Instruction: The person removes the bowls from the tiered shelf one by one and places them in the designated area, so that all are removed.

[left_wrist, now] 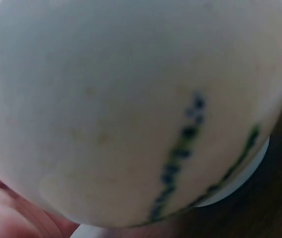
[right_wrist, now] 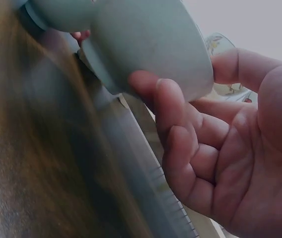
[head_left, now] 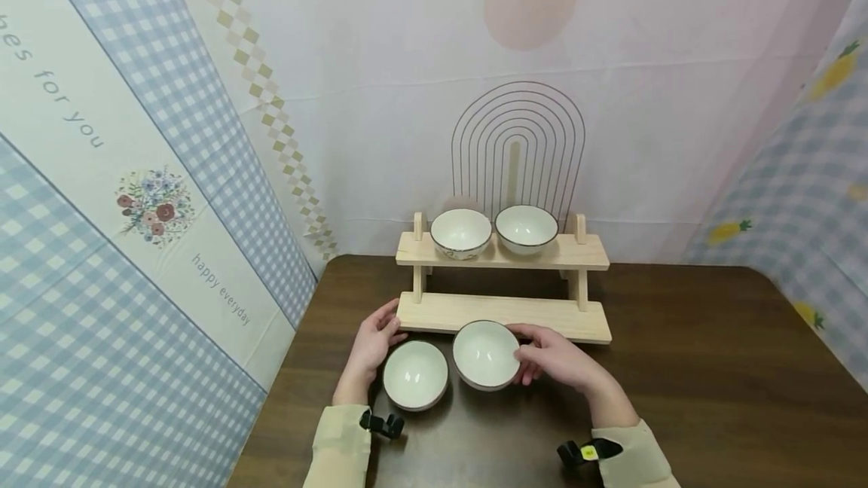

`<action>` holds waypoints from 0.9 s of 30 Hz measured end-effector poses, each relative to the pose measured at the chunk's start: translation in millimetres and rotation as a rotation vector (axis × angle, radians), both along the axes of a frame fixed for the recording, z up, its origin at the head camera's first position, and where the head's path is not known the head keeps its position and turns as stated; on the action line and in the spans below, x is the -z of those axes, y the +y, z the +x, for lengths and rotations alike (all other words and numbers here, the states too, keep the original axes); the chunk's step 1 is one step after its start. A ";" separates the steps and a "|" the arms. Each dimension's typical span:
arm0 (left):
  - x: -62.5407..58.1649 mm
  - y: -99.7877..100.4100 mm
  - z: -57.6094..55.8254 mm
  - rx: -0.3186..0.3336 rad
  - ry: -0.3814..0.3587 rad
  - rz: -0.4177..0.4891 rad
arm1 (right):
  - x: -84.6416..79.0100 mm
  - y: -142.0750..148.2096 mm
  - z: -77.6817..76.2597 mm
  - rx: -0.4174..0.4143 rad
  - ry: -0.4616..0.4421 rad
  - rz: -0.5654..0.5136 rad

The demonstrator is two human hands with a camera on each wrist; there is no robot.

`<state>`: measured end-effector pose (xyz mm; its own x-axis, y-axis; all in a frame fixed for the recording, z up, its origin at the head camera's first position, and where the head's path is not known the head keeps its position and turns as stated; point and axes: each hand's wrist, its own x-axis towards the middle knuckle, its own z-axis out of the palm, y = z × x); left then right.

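Dark wood table, patterned cloth behind. Head cam: right hand pinches a white bowl just in front of the wooden rack; left hand sits relaxed, holding nothing, at the rack's corner beside a second bowl. Left wrist's mostly bowl. Right wrist: same pinch, close up.

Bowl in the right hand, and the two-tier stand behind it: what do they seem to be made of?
Bowl: probably glazed ceramic; its smooth white inside shows glossy highlights, though glossy plastic isn't ruled out. Stand: likely bare or lightly finished wood; its pale tan boards look matte.
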<state>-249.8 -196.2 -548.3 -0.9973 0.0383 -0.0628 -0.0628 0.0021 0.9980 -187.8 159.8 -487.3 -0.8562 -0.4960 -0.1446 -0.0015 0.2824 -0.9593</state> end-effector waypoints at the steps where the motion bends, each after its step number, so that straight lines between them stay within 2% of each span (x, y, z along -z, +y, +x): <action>1: 0.1 0.4 -0.2 -0.002 -0.002 0.001 | 0.4 1.3 -0.5 -0.011 -0.001 0.002; 12: -1.5 5.4 -2.6 -0.017 0.000 0.002 | 7.4 13.3 -9.6 -0.076 -0.012 0.054; 27: -1.3 7.2 -2.7 -0.011 0.005 0.014 | 15.9 12.3 -11.5 -0.119 -0.047 0.076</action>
<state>-252.4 -188.9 -547.0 -0.9980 0.0278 -0.0572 -0.0575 -0.0129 0.9983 -199.3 172.0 -503.2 -0.7836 -0.5794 -0.2241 0.0051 0.3547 -0.9350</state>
